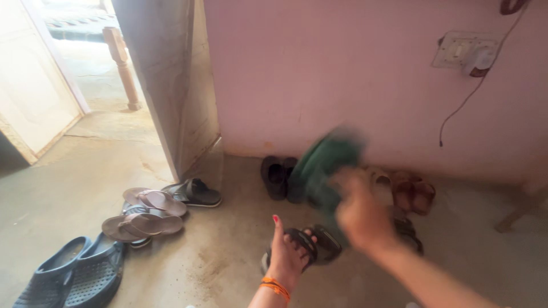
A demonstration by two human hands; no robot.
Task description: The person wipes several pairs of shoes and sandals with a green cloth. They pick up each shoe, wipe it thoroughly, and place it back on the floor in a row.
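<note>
- I look down on a bare concrete floor [228,268] that meets a pink wall [319,74], with an open doorway to the wall's left.
- My right hand [361,212], badly blurred, has its fingers curled around a green slipper [326,162] and holds it off the floor in front of the wall; I cannot tell how tightly they press.
- My left hand [287,251] rests lower down, fingers together on the strap of a dark sandal [305,244] on the floor, out from the wall.
- I judge the green slipper light, soft and bendy, not fragile; gripping across its middle or heel edge should hold it.
- It looks dark green and smeared by motion, so I cannot make out its shape.
- Against the wall stand black shoes [277,177] and brown sandals [412,194].
- Further from the wall, by the doorway, lie pinkish flip-flops [149,212] and blue clogs [71,275].
</note>
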